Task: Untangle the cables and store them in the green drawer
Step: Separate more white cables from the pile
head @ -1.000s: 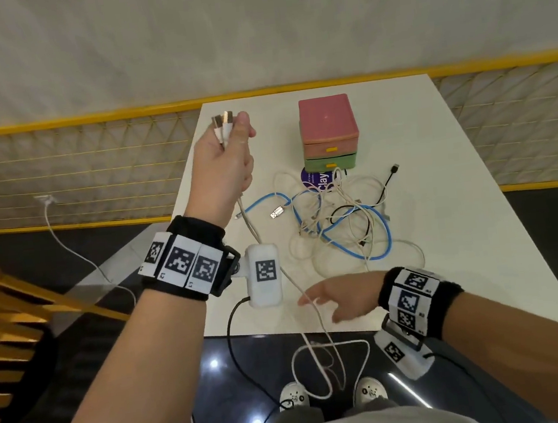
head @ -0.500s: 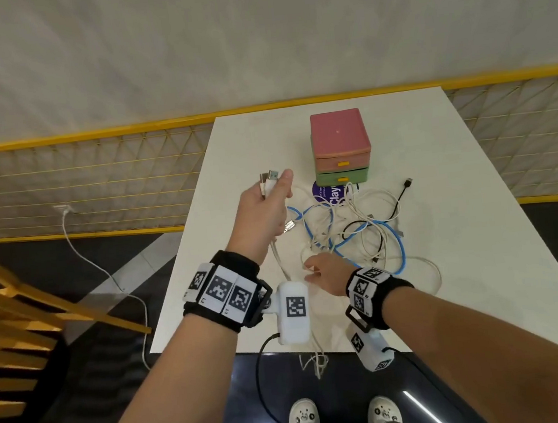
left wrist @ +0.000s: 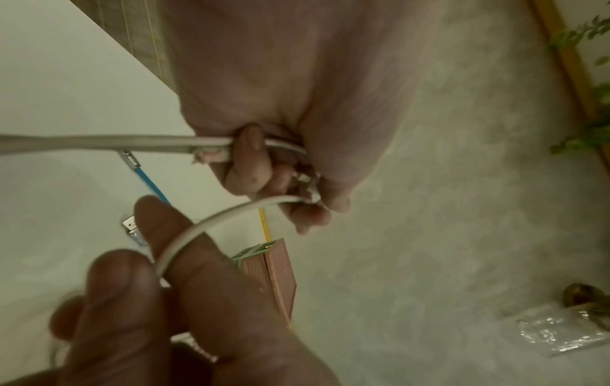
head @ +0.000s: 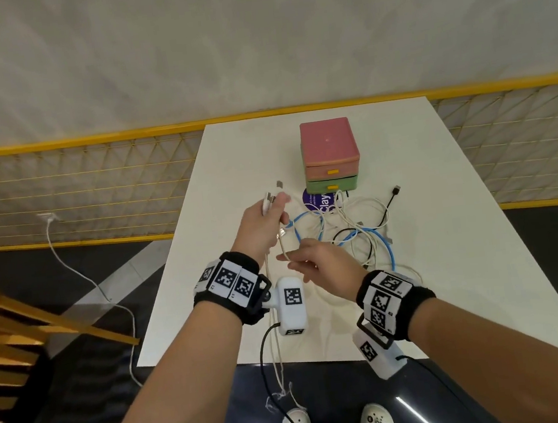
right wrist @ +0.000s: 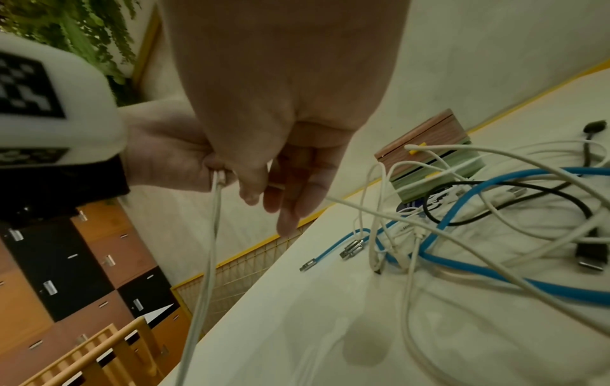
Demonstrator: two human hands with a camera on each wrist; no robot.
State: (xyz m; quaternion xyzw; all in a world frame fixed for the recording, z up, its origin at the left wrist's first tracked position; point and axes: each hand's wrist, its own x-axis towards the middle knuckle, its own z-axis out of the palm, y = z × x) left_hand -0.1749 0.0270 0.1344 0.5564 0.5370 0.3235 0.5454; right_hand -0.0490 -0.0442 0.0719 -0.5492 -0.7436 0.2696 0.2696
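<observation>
My left hand (head: 275,204) is held over the white table (head: 482,259), left of the cable tangle (head: 355,227), and grips the plug ends of a white cable (head: 269,201). That cable (left wrist: 214,219) loops down to my right hand (head: 287,257), which pinches it between thumb and forefinger just below the left hand. Its slack hangs over the table's front edge (head: 279,366). The tangle of white, blue (right wrist: 462,209) and black cables lies in front of the pink drawer unit (head: 328,144). The green drawer (head: 331,185) at the bottom of that unit looks pushed in.
A purple round label (head: 319,202) lies under the cables by the drawer. A wooden chair (head: 16,342) stands to the left, and a yellow mesh railing (head: 79,191) runs behind the table. A white charger lead (head: 69,264) trails on the floor.
My left hand has come down from its raised position towards the table, still holding the plugs. My right hand left the table's front edge and took hold of the white cable beneath the left hand.
</observation>
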